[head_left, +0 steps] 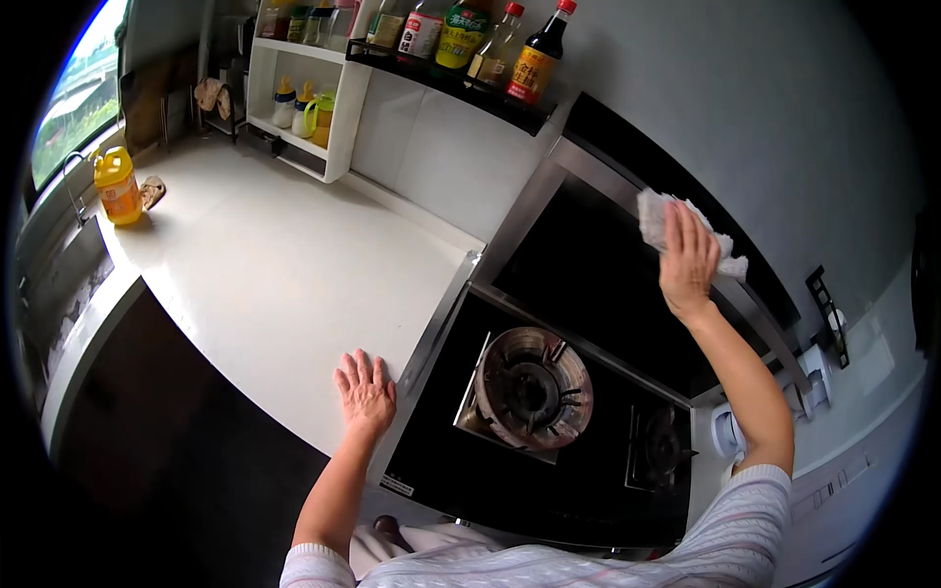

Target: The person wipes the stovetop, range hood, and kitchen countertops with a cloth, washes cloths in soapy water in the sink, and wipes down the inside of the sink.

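The right hand [689,260] is gripping a white cloth [654,221], fingers lying over it, and is holding it up at the upper edge of the metal frame [522,218] around the black panel [588,269], the cloth's ends sticking out on both sides. The left hand [367,395] is lying open, palm down and fingers spread, on the white counter [265,274], near the edge of the black stove [470,505]. Between the two arms, a large round burner [534,389] is sitting on the stove, and a smaller burner [665,441] is sitting to its right, nearer the right forearm. Behind the stove, the panel is sloping up toward the grey wall [755,118]. Above the counter, a black rack [443,80] is carrying a row of bottles, a dark bottle [540,59] with a red cap standing at its right end. Left of the rack, a white shelf [343,127] is holding jars above and a yellow-green jug [320,120] below. At the counter's far left, a yellow container [119,186] is standing upright near the tap [73,186], with a window [83,93] showing daylight behind
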